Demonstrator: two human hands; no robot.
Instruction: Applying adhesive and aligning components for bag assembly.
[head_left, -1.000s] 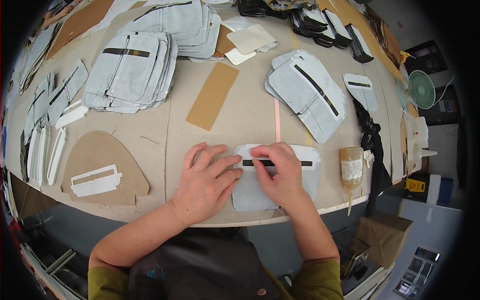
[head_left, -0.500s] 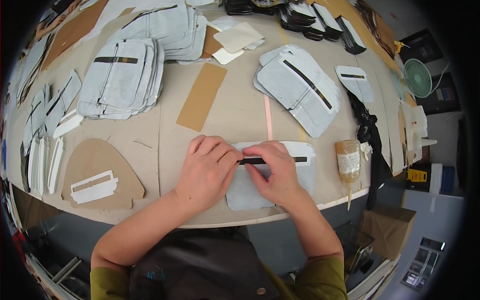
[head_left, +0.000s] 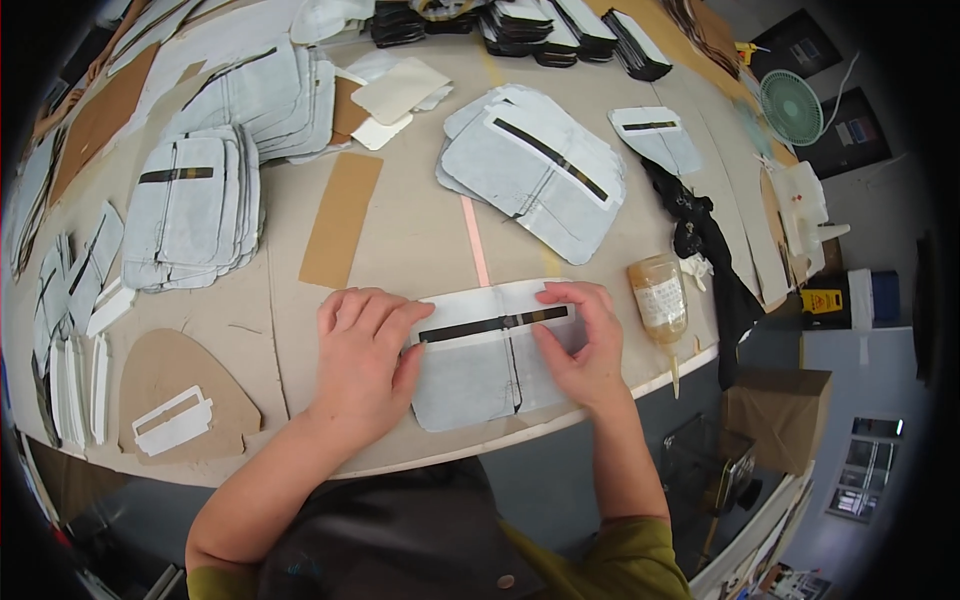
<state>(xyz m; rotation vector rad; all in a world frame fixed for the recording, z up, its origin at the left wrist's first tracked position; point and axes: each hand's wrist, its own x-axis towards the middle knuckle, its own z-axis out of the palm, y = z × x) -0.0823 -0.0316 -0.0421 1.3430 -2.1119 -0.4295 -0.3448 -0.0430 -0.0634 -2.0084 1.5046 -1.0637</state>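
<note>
A pale grey-blue fabric panel (head_left: pixel 465 385) lies flat at the table's near edge. A white frame with a dark zipper-like strip (head_left: pixel 465 330) crosses its upper part, and a dark seam line runs down its middle. At the panel's left edge is my left hand (head_left: pixel 365 355), thumb and forefinger apart, fingertips by the strip's left end. My right hand (head_left: pixel 590 345) touches the panel's right side, its thumb below the strip and forefinger above it. Neither hand grips the panel visibly; both have spread fingers.
Stacks of similar panels lie at the left (head_left: pixel 190 220) and beyond the work (head_left: pixel 540 165). A glue bottle (head_left: pixel 660 300) rests right of my right hand, near black cloth (head_left: pixel 715 250). A brown strip (head_left: pixel 340 220) and a curved cardboard template (head_left: pixel 185 375) lie leftward. A person's hand shows far left.
My hands have moved apart from the strip's middle toward its two ends, uncovering the strip and the centre seam. The whole view has shifted and tilted slightly.
</note>
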